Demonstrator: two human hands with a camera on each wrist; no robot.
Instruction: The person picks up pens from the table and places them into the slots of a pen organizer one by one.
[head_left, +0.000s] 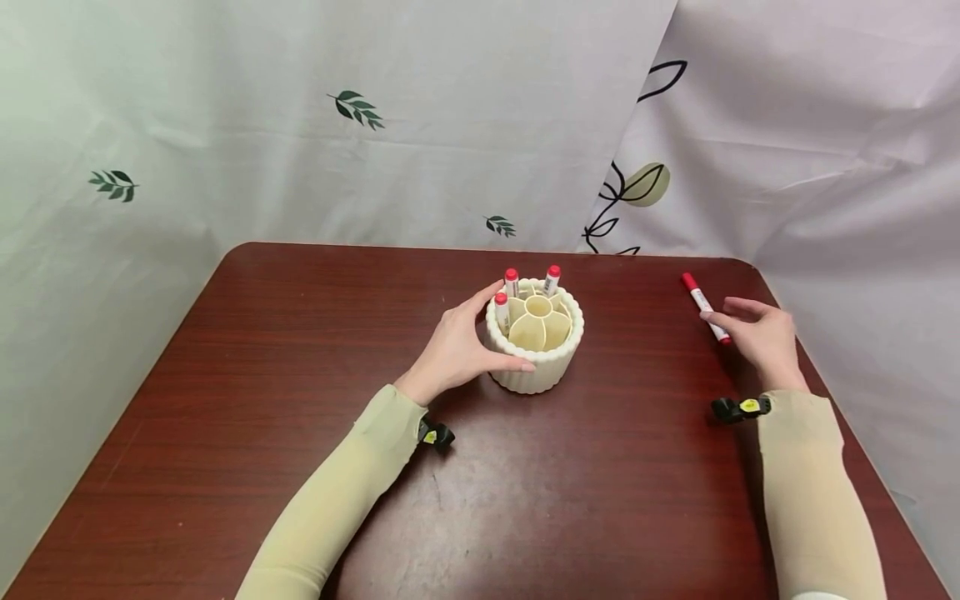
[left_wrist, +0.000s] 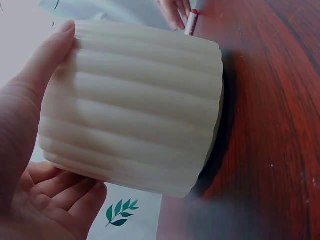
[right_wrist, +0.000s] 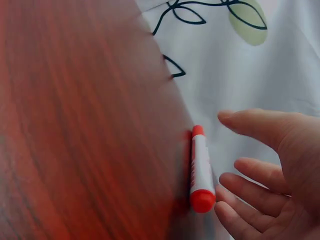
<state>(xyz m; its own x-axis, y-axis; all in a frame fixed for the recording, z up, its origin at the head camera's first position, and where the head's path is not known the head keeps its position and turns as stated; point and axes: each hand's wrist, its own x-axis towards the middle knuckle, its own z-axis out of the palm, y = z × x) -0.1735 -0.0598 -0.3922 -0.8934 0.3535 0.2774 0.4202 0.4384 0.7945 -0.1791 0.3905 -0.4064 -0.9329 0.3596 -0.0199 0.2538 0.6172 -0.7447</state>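
A cream pen holder (head_left: 536, 373) with a fluted wall and petal-shaped compartments stands on the table. My left hand (head_left: 455, 350) grips it from the left, thumb along the near side and fingers round the far side; the left wrist view shows thumb and fingers on opposite sides of the fluted wall (left_wrist: 135, 105). Three white markers with red caps, one of them at the left rim (head_left: 502, 312), stand in its compartments. At the right, another red-capped marker (head_left: 702, 302) lies on the table. Beside it is my right hand (head_left: 767, 340), thumb and fingers (right_wrist: 257, 192) apart with nothing between them.
The dark red wooden table (head_left: 300, 333) has rounded far corners. Behind it and along its sides hangs a pale cloth (head_left: 480, 108) printed with leaves. A black wrist strap piece (head_left: 437, 435) sits at the left cuff, another (head_left: 738, 409) at the right.
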